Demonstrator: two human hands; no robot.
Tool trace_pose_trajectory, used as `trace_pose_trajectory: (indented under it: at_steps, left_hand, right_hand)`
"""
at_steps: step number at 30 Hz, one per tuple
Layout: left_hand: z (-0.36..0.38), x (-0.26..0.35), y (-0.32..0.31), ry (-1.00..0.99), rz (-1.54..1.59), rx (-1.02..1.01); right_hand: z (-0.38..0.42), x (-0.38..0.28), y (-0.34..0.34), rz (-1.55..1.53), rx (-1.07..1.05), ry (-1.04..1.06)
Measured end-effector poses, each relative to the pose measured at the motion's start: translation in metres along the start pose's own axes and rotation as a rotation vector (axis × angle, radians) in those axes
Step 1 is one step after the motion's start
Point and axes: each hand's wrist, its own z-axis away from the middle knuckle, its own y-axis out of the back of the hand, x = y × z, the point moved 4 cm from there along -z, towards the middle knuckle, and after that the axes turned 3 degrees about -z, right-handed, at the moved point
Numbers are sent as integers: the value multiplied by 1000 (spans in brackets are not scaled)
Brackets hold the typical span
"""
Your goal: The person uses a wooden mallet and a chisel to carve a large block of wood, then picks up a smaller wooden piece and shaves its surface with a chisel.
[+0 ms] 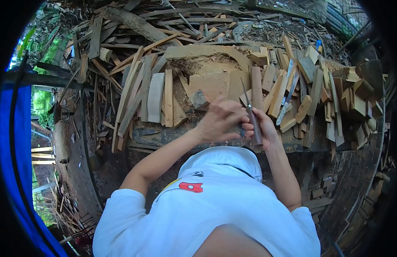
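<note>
In the head view, my right hand is wrapped round the brown wooden handle of a slim hand tool that looks like a narrow-bladed carving knife. Its thin metal blade points up and away from me. My left hand is just left of the handle, slightly blurred, thumb apart from loosely bent fingers and nothing showing in its grasp. Beyond my hands lies a pale wood block on the workbench. A small dark-tipped offcut leans by the left wrist.
Upright wood strips line the bench's left side, and many offcuts crowd its right. A hollowed, rough timber piece sits at the back. Scrap boards pile up behind it. A blue tarp hangs at far left.
</note>
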Motion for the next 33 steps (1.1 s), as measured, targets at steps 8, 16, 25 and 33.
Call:
trace_pose_trajectory:
  at_steps: [8, 16, 25, 33]
  left_hand:
    - [77, -134, -36, 966, 259, -101]
    - [43, -51, 15, 849, 1619, 207]
    - [41, -38, 33, 653, 1979, 218]
    - [45, -33, 34, 724, 2113, 243]
  right_hand:
    - [30, -2, -11, 222, 68, 143]
    - [42, 6, -20, 448, 115, 216]
    - [36, 13, -38, 572, 132, 239]
    - [38, 15, -58, 615, 84, 273]
